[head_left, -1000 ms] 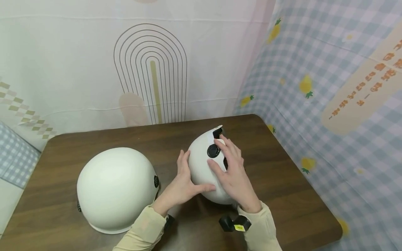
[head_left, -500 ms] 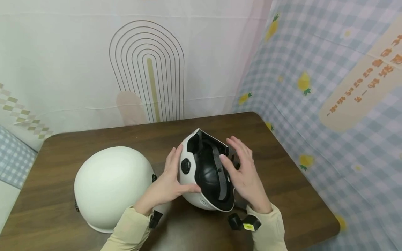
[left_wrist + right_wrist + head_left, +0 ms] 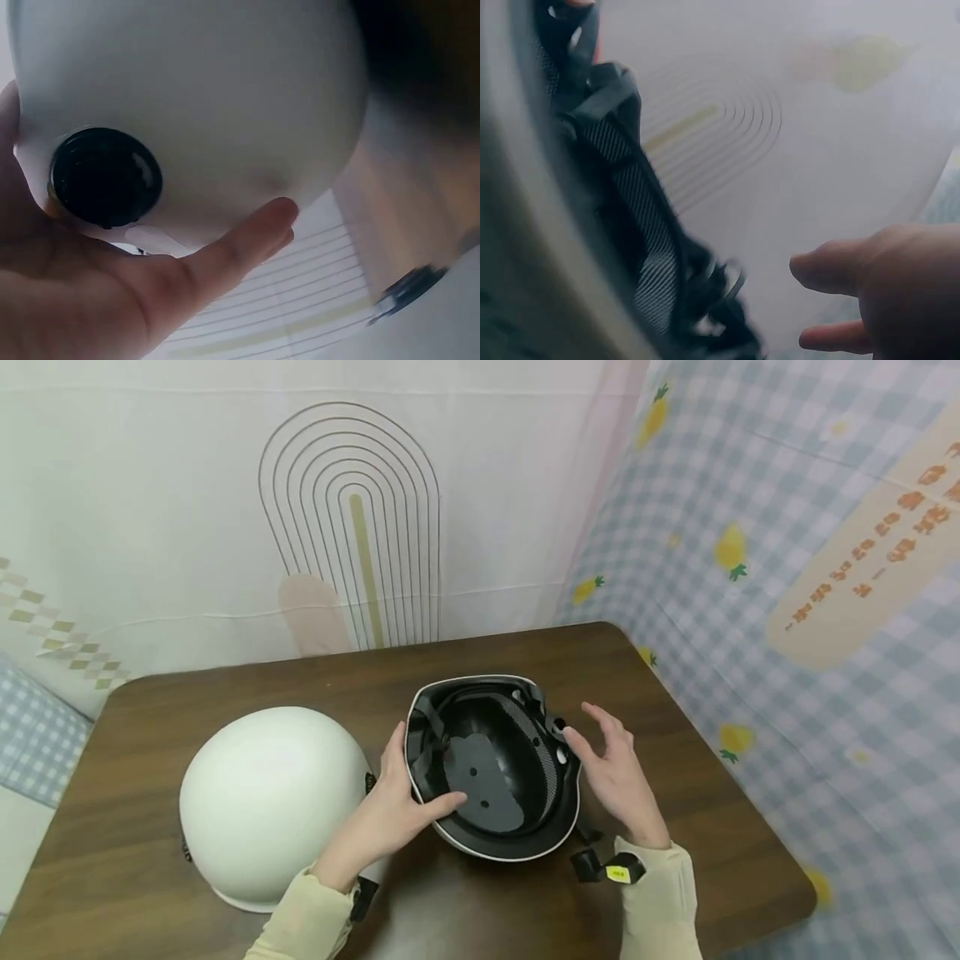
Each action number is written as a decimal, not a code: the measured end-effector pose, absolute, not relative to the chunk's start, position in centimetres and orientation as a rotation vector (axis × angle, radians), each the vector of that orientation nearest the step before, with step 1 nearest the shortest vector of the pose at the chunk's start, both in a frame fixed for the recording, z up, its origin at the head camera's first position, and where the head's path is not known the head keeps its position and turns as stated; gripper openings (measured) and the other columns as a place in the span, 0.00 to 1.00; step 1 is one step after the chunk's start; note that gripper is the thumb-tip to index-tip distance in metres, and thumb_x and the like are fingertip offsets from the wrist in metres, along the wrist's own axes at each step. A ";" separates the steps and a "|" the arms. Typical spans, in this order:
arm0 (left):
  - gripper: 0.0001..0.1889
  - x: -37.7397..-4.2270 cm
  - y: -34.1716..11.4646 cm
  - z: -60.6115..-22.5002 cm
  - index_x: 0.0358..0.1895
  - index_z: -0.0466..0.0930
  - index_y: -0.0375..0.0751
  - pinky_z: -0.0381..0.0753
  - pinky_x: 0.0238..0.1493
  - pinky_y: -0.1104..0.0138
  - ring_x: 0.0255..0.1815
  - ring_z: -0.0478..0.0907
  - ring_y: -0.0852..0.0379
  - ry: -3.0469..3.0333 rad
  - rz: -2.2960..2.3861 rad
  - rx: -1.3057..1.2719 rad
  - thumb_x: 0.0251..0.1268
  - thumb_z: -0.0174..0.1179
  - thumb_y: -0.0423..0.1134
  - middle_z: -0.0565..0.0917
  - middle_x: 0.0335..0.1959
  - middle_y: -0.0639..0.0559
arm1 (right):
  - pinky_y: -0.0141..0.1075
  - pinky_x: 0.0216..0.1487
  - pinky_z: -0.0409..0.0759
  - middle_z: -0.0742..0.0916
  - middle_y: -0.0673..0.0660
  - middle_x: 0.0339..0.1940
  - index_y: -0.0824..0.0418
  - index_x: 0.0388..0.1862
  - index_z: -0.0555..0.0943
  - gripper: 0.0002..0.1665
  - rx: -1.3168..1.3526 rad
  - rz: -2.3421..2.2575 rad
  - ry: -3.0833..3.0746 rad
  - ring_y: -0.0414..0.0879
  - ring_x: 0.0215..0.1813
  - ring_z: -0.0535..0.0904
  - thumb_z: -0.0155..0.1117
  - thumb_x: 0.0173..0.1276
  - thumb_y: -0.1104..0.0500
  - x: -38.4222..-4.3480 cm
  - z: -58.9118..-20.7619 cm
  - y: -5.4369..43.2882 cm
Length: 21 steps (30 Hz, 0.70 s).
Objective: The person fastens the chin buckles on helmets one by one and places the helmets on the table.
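Note:
A white helmet [image 3: 495, 827] lies upside down on the table in the head view, its black lining facing up. My left hand [image 3: 390, 810] grips its left side, thumb over the rim and fingers along the outer shell. In the left wrist view these fingers [image 3: 240, 240] lie on the white shell beside a round black knob [image 3: 105, 176]. My right hand [image 3: 618, 785] is just right of the helmet, fingers apart and holding nothing. Dark straps [image 3: 645, 217] hang at the helmet's rim in the right wrist view, apart from that hand.
A second white helmet [image 3: 273, 806] sits dome up on the left, close to my left forearm. Both stand on a dark wooden table [image 3: 697, 860]. A white cloth [image 3: 187, 527] hangs behind it, and a checked cloth [image 3: 697, 527] on the right.
The helmet has turned over from its side, so the lining that was hidden now faces up. My right hand has let go and moved right; the left hand has shifted left with the rim.

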<state>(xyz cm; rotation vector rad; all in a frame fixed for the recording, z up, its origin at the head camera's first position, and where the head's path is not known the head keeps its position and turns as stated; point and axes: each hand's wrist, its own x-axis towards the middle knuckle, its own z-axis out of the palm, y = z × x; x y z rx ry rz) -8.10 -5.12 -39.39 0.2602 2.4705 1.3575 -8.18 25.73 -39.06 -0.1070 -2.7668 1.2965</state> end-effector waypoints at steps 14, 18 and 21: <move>0.63 -7.4 -5.1 -39.7 0.78 0.30 0.45 0.58 0.66 0.42 0.77 0.41 0.39 2.723 1.273 0.386 0.53 0.68 0.62 0.34 0.77 0.40 | 0.48 0.55 0.72 0.79 0.67 0.56 0.68 0.63 0.72 0.31 -0.320 1.288 -2.875 0.57 0.55 0.75 0.52 0.76 0.44 -7.8 -43.8 30.1; 0.47 -8.7 -4.6 -39.1 0.74 0.56 0.39 0.48 0.69 0.40 0.78 0.36 0.42 2.930 1.257 0.791 0.54 0.72 0.50 0.46 0.77 0.39 | 0.45 0.48 0.73 0.80 0.62 0.47 0.67 0.54 0.76 0.25 -0.332 1.239 -3.065 0.53 0.48 0.75 0.65 0.66 0.51 -7.4 -45.2 30.4; 0.35 -10.0 -4.0 -39.0 0.65 0.71 0.38 0.45 0.72 0.44 0.78 0.44 0.44 3.044 1.053 1.095 0.54 0.72 0.45 0.60 0.73 0.40 | 0.46 0.47 0.72 0.78 0.60 0.44 0.63 0.50 0.77 0.25 -0.347 1.178 -3.180 0.52 0.45 0.73 0.72 0.59 0.52 -7.1 -46.1 30.2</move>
